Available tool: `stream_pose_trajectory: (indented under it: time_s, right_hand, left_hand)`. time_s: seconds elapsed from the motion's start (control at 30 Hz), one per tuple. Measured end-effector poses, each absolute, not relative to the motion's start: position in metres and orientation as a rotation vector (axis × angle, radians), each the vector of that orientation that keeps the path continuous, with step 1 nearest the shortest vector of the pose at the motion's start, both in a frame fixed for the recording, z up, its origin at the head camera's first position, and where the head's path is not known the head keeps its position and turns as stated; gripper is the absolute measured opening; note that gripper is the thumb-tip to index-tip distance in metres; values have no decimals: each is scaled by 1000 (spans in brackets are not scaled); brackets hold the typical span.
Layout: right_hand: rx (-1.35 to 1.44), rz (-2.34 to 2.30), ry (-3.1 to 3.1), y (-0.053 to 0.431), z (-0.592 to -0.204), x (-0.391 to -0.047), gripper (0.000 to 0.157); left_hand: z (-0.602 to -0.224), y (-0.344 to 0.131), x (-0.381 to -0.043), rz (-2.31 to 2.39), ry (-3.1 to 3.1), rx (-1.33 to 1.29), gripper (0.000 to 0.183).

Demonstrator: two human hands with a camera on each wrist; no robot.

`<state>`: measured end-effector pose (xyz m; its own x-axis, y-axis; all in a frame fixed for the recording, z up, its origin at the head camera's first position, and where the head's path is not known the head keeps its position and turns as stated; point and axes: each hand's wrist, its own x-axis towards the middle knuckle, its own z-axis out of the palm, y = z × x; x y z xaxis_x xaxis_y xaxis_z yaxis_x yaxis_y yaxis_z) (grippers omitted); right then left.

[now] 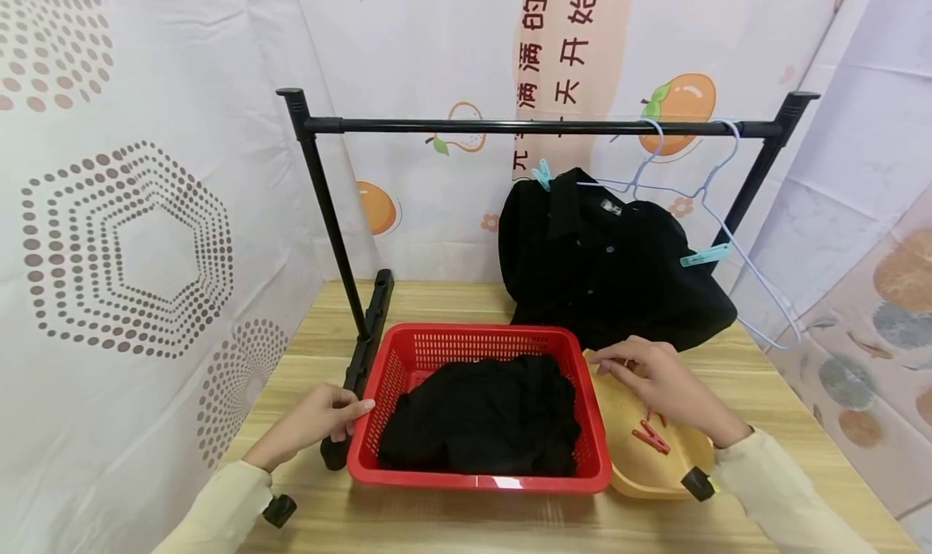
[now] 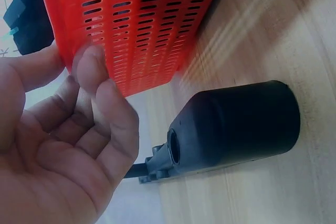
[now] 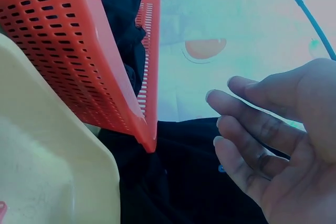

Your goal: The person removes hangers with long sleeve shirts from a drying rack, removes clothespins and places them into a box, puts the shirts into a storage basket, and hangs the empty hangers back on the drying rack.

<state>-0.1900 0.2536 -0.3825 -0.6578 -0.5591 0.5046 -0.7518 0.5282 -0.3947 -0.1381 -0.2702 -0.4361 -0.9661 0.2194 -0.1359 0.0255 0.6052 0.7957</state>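
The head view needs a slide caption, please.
Left hand gripping red perforated plastic basket of black cloth; right hand over yellow plastic basin.

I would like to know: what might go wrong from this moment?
1. The left hand pinches the rim of the red basket right beside the black rack foot, so a shift leftward might bump it.
2. The basket stands close beside the yellow basin; pushing it right might jolt the red clothespins inside the basin.
3. One light blue hanger sticks out past the black shirt, so the shirt might slip if disturbed.
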Motion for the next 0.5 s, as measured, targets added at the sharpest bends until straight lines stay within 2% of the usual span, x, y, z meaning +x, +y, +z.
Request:
stream_pose_trajectory:
  time_s: [0.5]
  right_hand:
    - [758,919,-2330,277,-357,-192,15]
  left_hand:
    - [-442,-269,-138,1413,2490,156,41]
